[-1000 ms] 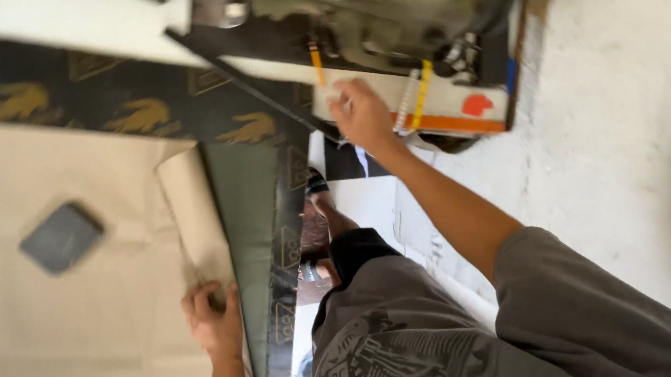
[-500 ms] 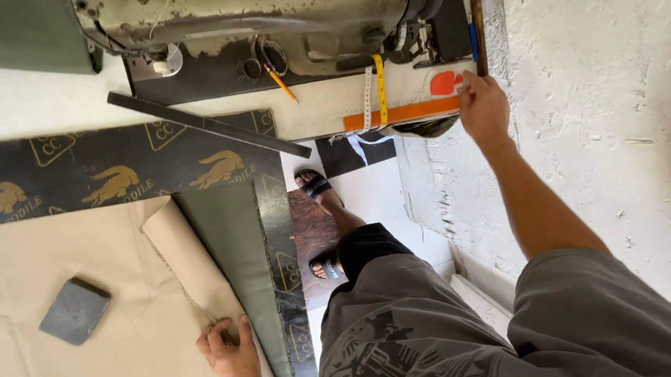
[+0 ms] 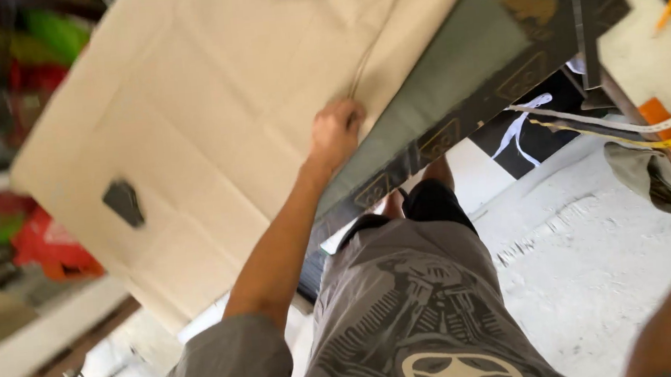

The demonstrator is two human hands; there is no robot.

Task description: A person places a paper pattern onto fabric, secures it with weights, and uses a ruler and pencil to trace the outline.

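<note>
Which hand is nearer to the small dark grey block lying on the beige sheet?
Left. The left hand rests on the beige sheet, right of the small dark grey block; the right hand is out of view, only its forearm showing.

Your left hand (image 3: pixel 336 132) is curled into a loose fist, arm stretched far forward; your right forearm shows near right, its hand out of view.

The person wears a loose grey T-shirt (image 3: pixel 412 319) with short sleeves, and the left sleeve (image 3: pixel 222 368) bunches in soft folds at about 7 o'clock. The front has a dark swirly print and a pale round sign with curved lines at 6 o'clock. The left hand (image 3: pixel 336 132) is bare, with no glove, ring or watch.
</note>
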